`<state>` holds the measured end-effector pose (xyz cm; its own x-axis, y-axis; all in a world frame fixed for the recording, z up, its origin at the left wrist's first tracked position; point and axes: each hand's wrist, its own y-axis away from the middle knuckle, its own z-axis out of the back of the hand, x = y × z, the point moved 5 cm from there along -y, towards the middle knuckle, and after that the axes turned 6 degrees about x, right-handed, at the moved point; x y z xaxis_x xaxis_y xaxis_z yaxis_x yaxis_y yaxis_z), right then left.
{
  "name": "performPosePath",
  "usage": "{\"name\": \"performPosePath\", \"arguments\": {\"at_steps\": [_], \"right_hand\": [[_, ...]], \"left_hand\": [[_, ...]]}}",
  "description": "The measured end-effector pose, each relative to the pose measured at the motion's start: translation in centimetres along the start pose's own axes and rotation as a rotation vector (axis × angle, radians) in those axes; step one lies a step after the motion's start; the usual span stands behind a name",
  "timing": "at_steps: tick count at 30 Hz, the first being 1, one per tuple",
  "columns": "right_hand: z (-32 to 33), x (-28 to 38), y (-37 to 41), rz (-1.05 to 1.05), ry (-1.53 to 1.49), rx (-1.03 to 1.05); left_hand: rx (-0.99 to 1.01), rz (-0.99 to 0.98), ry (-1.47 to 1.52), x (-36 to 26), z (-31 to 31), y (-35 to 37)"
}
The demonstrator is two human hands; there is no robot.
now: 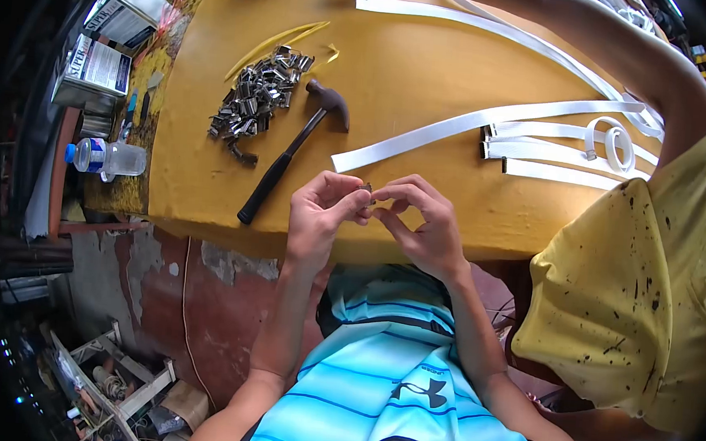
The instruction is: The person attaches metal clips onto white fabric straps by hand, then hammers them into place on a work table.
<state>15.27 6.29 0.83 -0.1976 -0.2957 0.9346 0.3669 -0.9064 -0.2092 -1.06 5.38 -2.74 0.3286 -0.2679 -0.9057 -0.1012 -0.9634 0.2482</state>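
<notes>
My left hand (318, 214) pinches a small metal buckle piece (367, 188) between thumb and fingertips, just above the table's front edge. From the other side, my right hand (425, 226) closes its thumb and forefinger on the same piece, which is partly hidden by the fingers. The end of a white strap (426, 135) lies right beyond my hands. To the left rests a claw hammer (268, 182) with a black grip, its head pointing away from me. Behind it is a heap of shiny metal buckle pieces (259, 93).
Several white straps with dark metal ends (541, 151) lie at the right, one coiled (620, 150). A person in a stained yellow shirt (612, 299) stands close on my right, an arm reaching over the table (206, 196). A water bottle (113, 157) and cans (95, 68) stand left.
</notes>
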Motion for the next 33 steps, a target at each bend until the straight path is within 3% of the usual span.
{"name": "performPosePath", "arguments": {"at_steps": [7, 15, 17, 19, 24, 28, 30, 33], "right_hand": [[-0.8, -0.7, 0.1, 0.04, 0.037, 0.003], [-1.6, -1.3, 0.1, 0.245, 0.22, -0.017], [-1.5, -1.1, -0.7, 0.184, 0.17, 0.016], [-1.5, -1.4, -1.8, 0.12, 0.12, 0.048], [-2.8, -2.5, -5.8, 0.208, 0.557, 0.069], [-2.8, -2.8, -6.7, 0.246, 0.578, 0.13], [-2.1, -2.7, -6.5, 0.154, 0.405, 0.242], [-1.3, -1.2, -5.7, 0.089, 0.308, 0.227]], "left_hand": [[0.01, -0.033, 0.035, 0.5, 0.2, -0.1], [0.019, 0.031, 0.19, 1.7, 1.2, 0.0], [0.009, 0.035, 0.187, 1.6, 1.9, 0.3], [-0.149, -0.031, -0.002, 0.2, 3.5, 1.0], [-0.239, -0.094, -0.025, -0.7, 7.0, 2.1], [-0.216, -0.094, 0.0, -1.0, 7.0, 2.3], [-0.213, -0.08, -0.01, -0.9, 6.7, 2.3], [-0.193, -0.047, -0.057, -0.7, 5.7, 1.9]]}}
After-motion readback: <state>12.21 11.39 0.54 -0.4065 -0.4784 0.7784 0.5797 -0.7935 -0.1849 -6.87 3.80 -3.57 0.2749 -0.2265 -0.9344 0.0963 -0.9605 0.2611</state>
